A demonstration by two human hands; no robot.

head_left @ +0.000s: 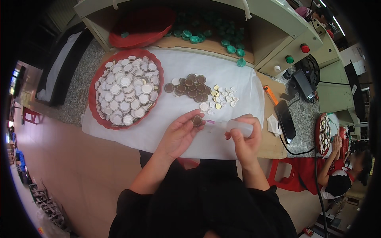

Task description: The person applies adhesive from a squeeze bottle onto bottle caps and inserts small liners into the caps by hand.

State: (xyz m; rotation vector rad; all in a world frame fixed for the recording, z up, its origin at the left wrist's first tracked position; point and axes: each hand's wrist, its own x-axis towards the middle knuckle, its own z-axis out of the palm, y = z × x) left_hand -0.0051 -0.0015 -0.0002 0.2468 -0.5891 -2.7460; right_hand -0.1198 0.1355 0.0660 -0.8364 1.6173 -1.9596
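My left hand (179, 134) pinches a small round brown cap (197, 120) between thumb and fingers. My right hand (246, 137) grips a translucent squeeze bottle (234, 126) whose pink nozzle points left and touches the cap. Both hands hover over a white sheet (170, 131). Just beyond them lies a cluster of brown caps (190, 87) and a scatter of small white and gold pieces (221, 98). A red tray (94, 107) piled with white scalloped discs sits to the left.
Green caps (206, 33) and a second red tray (139, 29) sit on a shelf at the back. An orange cutter (270, 94), a black phone (286, 121) and a cable lie on the right. Another person (341, 174) works at the far right.
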